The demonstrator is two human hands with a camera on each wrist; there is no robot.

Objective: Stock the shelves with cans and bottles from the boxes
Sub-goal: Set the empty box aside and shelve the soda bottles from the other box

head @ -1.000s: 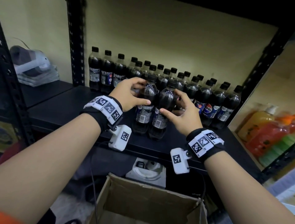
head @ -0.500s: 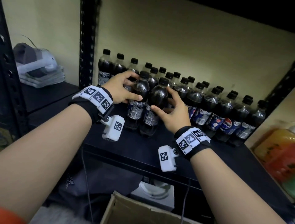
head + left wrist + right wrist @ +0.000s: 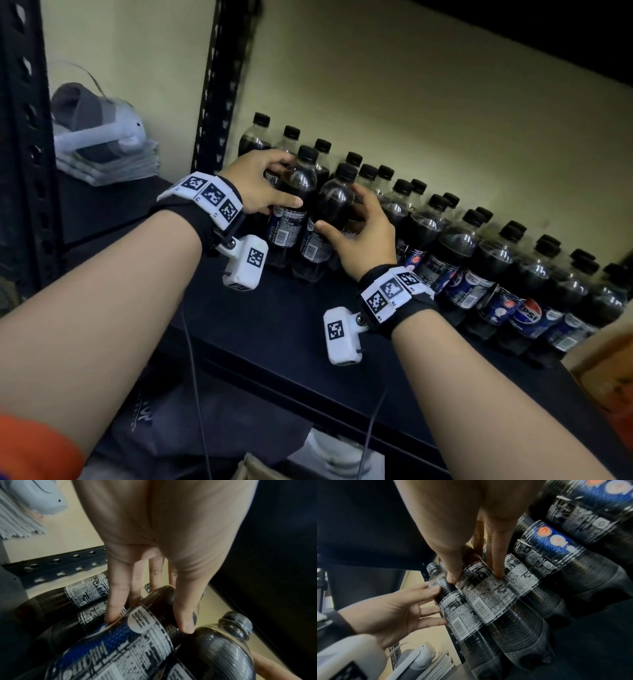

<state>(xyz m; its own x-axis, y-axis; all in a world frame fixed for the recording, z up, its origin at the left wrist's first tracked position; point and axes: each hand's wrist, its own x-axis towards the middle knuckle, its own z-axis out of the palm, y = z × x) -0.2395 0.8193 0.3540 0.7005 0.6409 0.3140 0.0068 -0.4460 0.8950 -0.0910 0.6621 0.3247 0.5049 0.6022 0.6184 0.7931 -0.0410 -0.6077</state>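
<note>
Closest to the camera there's a cardboard box (image 3: 253, 467) flap peeking in at the bottom edge, and both forearms reaching up over the front lip of the black shelf (image 3: 274, 329). Each wrist has a white band with black square marker codes on it.

Left hand (image 3: 255, 186) is wrapped around the left cola bottle (image 3: 294, 202), thumb across the front just above the label, fingers curled round the far side. Right hand (image 3: 363, 236) grips the right cola bottle (image 3: 330, 219) the same way, thumb on the front, fingers behind. Both bottles stand upright on the shelf, touching each other, in front of the rows at their left end.

Labels on those two face back-out: barcode and nutrition-style small print, too blurry to read.

Behind and off to the right, the rows of stocked bottles (image 3: 479, 260) run along the wall, black caps, dark cola. One blue label clearly reads "PEPSI" (image 3: 529, 313).

Far left, on the next shelf, a grey-white headset (image 3: 99, 133) sits on a stack of packets.
</note>
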